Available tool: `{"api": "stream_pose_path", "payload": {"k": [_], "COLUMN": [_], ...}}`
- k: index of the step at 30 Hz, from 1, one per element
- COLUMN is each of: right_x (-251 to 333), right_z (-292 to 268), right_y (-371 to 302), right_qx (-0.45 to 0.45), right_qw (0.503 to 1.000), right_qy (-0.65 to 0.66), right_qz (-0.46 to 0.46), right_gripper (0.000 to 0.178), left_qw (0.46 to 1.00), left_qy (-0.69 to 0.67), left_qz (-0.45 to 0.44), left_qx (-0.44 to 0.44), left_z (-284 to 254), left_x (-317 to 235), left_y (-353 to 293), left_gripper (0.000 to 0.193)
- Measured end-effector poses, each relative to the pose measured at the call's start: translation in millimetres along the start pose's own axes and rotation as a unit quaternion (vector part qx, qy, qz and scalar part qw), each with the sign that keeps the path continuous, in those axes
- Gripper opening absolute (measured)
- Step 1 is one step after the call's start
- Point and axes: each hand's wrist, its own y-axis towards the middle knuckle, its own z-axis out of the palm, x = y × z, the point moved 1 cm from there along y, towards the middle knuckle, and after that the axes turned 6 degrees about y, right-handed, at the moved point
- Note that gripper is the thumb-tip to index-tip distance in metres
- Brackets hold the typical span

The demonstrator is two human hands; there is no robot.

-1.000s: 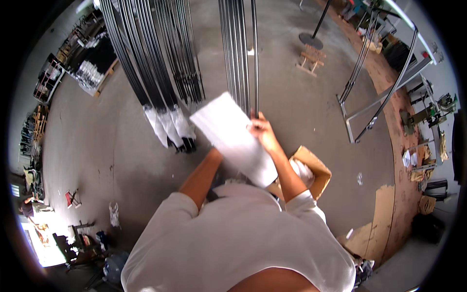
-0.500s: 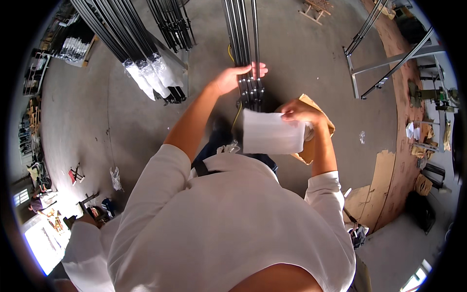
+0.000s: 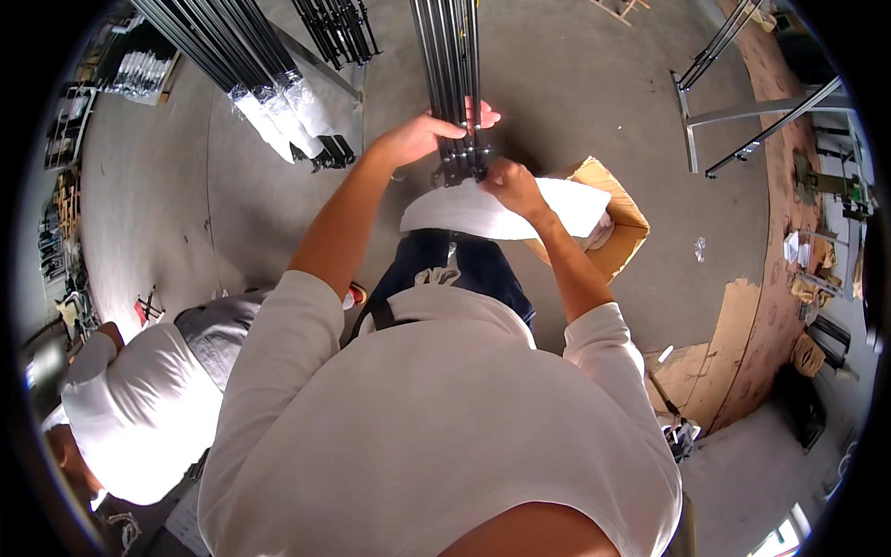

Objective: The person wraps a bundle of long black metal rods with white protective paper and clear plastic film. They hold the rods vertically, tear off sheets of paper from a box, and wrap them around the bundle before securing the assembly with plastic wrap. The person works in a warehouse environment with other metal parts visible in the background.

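A bundle of black metal tubes (image 3: 445,56) stands in front of me, with joints at its lower end. My left hand (image 3: 418,139) grips it, thumb across the near side and fingertips showing past the right edge. Beside the lower end, my right hand (image 3: 516,188) is closed on a thin white sheet (image 3: 464,212), which looks like packing foam. The sheet spreads below the tube ends and across my legs, its right part lying over a cardboard box (image 3: 633,243). The right fingertips are partly hidden.
More black tubes with plastic-wrapped white ends (image 3: 269,121) lean on a rack at the upper left. A metal frame (image 3: 689,121) stands at the upper right. Another person in a white shirt (image 3: 139,399) bends at the lower left. Flat cardboard (image 3: 724,343) lies at the right.
My right hand has moved left and up, bringing the white sheet to the tubes' lower end. The sheet is now spread wider. The other person has come further into view at lower left.
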Motion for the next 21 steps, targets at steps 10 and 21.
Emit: {"api": "stream_pose_path", "payload": {"k": [10, 21], "right_x": [10, 15], "right_z": [29, 33], "right_y": [22, 19], "right_qx": [0.011, 0.018], "right_qw": [0.986, 0.959], "right_qy": [0.166, 0.276], "right_qz": [-0.001, -0.068], "right_gripper": [0.013, 0.011], "left_qw": [0.976, 0.942], "left_qy": [0.169, 0.269], "left_qz": [-0.139, -0.190], "left_qx": [-0.019, -0.056], "left_z": [-26, -13], "left_x": [35, 35], "left_y": [-43, -67], "left_gripper": [0.082, 0.088]}}
